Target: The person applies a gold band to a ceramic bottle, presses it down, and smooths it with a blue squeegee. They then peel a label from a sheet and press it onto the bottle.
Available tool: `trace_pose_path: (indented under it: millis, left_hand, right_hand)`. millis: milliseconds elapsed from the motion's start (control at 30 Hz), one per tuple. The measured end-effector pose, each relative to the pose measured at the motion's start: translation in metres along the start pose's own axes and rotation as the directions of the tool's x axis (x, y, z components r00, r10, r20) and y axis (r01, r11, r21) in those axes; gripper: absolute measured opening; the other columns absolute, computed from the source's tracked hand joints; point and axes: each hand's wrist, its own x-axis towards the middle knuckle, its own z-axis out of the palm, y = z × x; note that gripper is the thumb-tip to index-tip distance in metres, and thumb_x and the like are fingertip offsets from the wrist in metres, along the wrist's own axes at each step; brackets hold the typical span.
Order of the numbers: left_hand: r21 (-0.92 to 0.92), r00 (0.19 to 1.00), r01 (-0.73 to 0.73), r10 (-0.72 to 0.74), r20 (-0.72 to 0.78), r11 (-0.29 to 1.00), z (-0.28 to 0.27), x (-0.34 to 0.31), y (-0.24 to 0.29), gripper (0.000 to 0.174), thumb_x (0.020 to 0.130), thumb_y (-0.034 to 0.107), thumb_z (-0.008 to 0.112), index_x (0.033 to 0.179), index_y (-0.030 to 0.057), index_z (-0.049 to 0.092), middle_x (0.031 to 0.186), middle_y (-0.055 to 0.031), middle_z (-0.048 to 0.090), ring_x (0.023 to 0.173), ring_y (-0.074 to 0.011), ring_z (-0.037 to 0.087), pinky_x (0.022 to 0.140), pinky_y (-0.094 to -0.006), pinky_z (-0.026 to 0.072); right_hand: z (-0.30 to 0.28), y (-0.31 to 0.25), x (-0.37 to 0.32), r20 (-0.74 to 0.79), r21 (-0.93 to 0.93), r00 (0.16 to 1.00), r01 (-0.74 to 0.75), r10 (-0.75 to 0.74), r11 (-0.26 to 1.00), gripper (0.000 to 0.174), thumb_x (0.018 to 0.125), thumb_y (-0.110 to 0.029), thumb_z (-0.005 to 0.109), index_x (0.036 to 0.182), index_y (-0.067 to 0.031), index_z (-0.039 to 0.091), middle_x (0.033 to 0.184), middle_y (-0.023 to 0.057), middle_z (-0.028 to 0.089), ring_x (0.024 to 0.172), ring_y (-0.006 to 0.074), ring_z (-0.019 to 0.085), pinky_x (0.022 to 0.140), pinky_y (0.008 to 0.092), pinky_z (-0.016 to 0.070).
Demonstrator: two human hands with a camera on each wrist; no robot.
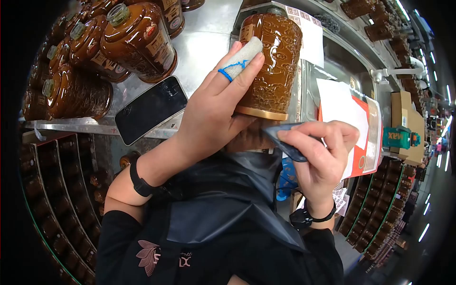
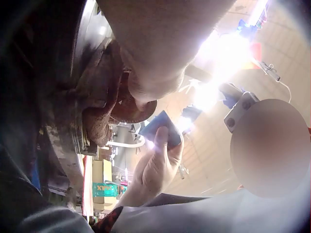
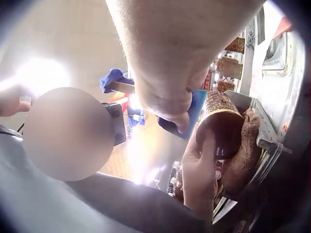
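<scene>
A glossy brown jar [image 1: 275, 61] with raised patterns and a gold band lies tilted, its base towards the person. My left hand [image 1: 204, 114] grips it, fingers along its side; a grey sleeve with blue trim covers one finger. In the right wrist view the left thumb lies against the jar's dark base [image 3: 221, 138]. My right hand [image 1: 325, 152] pinches a thin dark-blue flat piece [image 1: 289, 145] between thumb and fingers, just beside the base. That piece [image 2: 158, 124] appears apart from the jar in the left wrist view. A rough brown padded support [image 3: 243, 160] is under the jar.
Several brown jars [image 1: 137, 40] stand at the upper left on a metal table [image 1: 199, 38]. A black-screened phone [image 1: 152, 110] lies near the table's edge. Papers and a red-edged sheet [image 1: 373, 135] are at the right, with a cardboard box [image 1: 403, 107] and a green MAX item [image 1: 396, 137] beyond.
</scene>
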Motion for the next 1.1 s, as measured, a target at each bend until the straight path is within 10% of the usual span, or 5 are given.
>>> trace_pose_path:
  millis: [1100]
  left_hand:
    - [0.01, 1.0, -0.01, 0.01, 0.002, 1.0, 0.001, -0.002, -0.003, 0.087, 0.074, 0.007, 0.081, 0.154, 0.0056, 0.047, 0.15, -0.0245, 0.051, 0.143, -0.046, 0.045, 0.114, -0.0475, 0.0434]
  right_hand:
    - [0.008, -0.002, 0.013, -0.046, -0.048, 0.997, 0.06, -0.062, 0.997, 0.026, 0.072, -0.013, 0.077, 0.096, -0.0179, 0.082, 0.096, -0.0063, 0.07, 0.091, 0.0183, 0.053, 0.086, 0.0322, 0.0361]
